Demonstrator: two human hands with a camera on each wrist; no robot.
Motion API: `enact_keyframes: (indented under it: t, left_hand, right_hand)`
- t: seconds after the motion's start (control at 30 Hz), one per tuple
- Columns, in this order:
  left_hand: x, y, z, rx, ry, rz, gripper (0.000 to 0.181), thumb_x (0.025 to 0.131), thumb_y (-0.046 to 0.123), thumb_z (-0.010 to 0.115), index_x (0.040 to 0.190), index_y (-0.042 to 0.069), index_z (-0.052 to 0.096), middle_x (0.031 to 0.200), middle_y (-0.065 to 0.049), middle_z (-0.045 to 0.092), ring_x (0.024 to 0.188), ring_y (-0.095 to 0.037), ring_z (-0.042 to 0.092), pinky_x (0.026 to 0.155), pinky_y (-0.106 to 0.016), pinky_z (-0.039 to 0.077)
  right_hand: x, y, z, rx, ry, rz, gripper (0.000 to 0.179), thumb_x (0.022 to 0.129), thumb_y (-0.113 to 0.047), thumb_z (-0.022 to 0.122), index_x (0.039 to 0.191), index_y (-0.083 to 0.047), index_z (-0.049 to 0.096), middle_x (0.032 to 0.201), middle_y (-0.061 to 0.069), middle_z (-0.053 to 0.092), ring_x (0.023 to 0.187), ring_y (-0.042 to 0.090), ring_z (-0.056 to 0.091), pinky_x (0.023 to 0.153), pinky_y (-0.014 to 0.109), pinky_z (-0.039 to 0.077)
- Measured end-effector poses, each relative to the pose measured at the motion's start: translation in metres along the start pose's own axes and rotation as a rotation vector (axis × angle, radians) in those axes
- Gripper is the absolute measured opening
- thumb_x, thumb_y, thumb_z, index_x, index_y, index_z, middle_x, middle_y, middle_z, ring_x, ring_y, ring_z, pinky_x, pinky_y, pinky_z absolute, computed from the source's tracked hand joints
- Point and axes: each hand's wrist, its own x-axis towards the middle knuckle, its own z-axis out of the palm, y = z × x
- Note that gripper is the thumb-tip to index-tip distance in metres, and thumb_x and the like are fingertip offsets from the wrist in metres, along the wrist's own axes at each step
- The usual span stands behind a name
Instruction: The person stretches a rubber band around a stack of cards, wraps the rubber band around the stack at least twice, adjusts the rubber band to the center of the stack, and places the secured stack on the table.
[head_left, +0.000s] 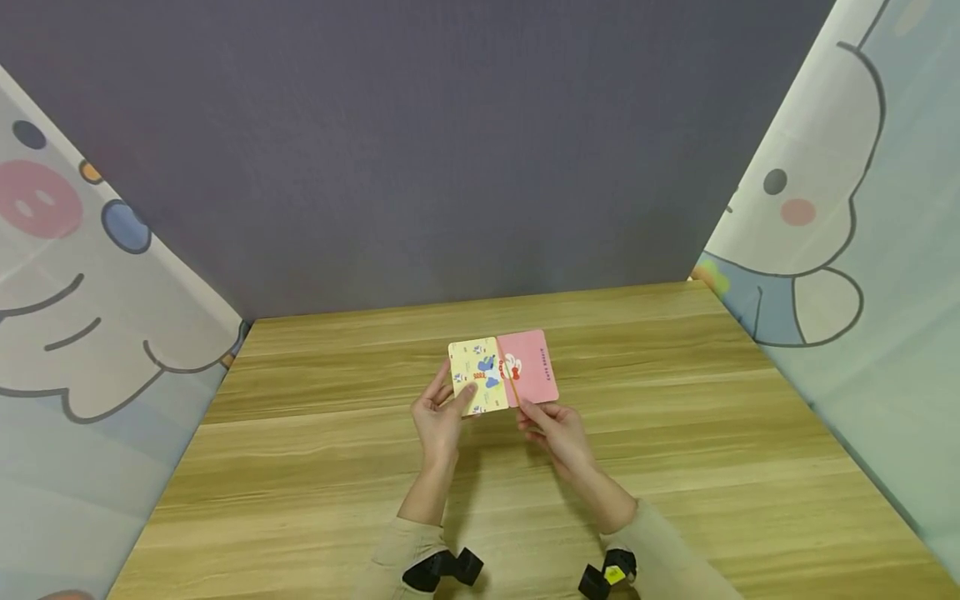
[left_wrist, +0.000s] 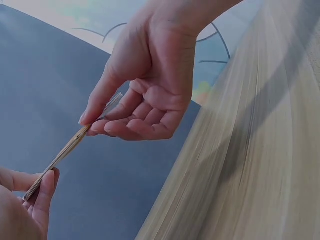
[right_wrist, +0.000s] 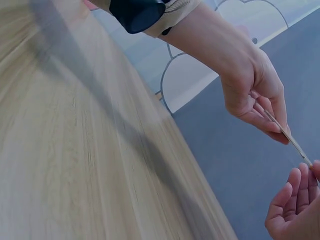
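Note:
A small flat notebook with a yellow patterned part on the left and a pink part on the right is held up over the table. A thin orange band runs down where the two colours meet, past a white cartoon figure. My left hand grips the yellow side, thumb on its face and fingers behind. At the lower edge, beside the band, my right hand pinches between thumb and fingers. The left wrist view shows the notebook edge-on between both hands, its layers thin.
Beneath the hands is a wood-grain table. A dark grey panel rises along its far edge. Curtains with cartoon prints hang at the left and right. Black devices are strapped to both sleeved wrists.

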Motion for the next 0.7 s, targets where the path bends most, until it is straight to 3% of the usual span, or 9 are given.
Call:
enact_keyframes:
  t: [0.07,0.17,0.3,0.33,0.43,0.53,0.7]
  left_hand:
    - [-0.002,0.002,0.0,-0.02,-0.008,0.019,0.057,0.071,0.015,0.075,0.123,0.019,0.054,0.095,-0.012,0.066,0.073,-0.028,0.065,0.046,-0.036,0.055]
    - [-0.014,0.044,0.013,-0.022,0.013,-0.014,0.053,0.073,0.006,0.072,0.122,0.012,0.054,0.093,-0.016,0.065,0.071,-0.028,0.065,0.046,-0.036,0.056]
    - [-0.032,0.112,0.033,-0.009,0.025,-0.072,0.051,0.074,-0.006,0.066,0.123,0.0,0.05,0.094,-0.025,0.062,0.069,-0.024,0.065,0.047,-0.035,0.056]
    - [-0.033,0.117,0.034,-0.015,0.019,-0.079,0.051,0.075,-0.007,0.066,0.123,-0.001,0.049,0.094,-0.025,0.062,0.068,-0.022,0.065,0.047,-0.034,0.056]
    - [-0.033,0.119,0.036,-0.02,0.021,-0.078,0.051,0.075,-0.007,0.066,0.123,-0.002,0.049,0.095,-0.025,0.061,0.065,-0.018,0.065,0.047,-0.032,0.056]
    - [-0.032,0.11,0.035,-0.016,0.02,-0.051,0.051,0.075,-0.005,0.067,0.122,-0.002,0.05,0.093,-0.024,0.062,0.063,-0.022,0.065,0.046,-0.033,0.056]
    - [-0.026,0.067,0.027,-0.086,-0.013,0.035,0.052,0.075,0.001,0.069,0.124,0.003,0.05,0.09,-0.02,0.065,0.067,-0.026,0.065,0.045,-0.034,0.056]
  right_hand:
    - [0.001,0.001,0.002,0.016,0.013,-0.009,0.011,0.083,-0.008,0.061,0.073,-0.004,0.064,0.071,0.006,0.063,0.061,0.012,0.059,0.061,0.024,0.055]
    - [0.001,0.004,0.006,0.025,0.027,-0.017,0.011,0.083,-0.006,0.061,0.076,0.001,0.065,0.069,0.006,0.063,0.059,0.012,0.059,0.058,0.023,0.055]
    - [0.001,0.005,0.008,0.008,0.023,-0.021,0.018,0.082,-0.008,0.062,0.085,0.01,0.063,0.069,0.005,0.064,0.06,0.012,0.059,0.06,0.024,0.055]
    - [0.001,0.004,0.009,0.009,0.02,-0.02,0.019,0.082,-0.008,0.062,0.086,0.011,0.062,0.069,0.005,0.064,0.06,0.012,0.059,0.061,0.025,0.056]
    - [0.002,0.004,0.01,0.019,0.013,-0.022,0.019,0.082,-0.008,0.062,0.087,0.01,0.062,0.07,0.005,0.065,0.06,0.013,0.06,0.061,0.025,0.056]
    - [0.001,0.003,0.012,0.018,-0.022,-0.009,0.018,0.082,-0.008,0.062,0.088,0.009,0.062,0.07,0.005,0.065,0.06,0.012,0.06,0.063,0.026,0.056]
    - [0.001,0.004,0.013,0.018,-0.066,0.023,0.01,0.082,-0.007,0.063,0.086,0.002,0.065,0.072,0.004,0.066,0.061,0.012,0.061,0.067,0.028,0.056]
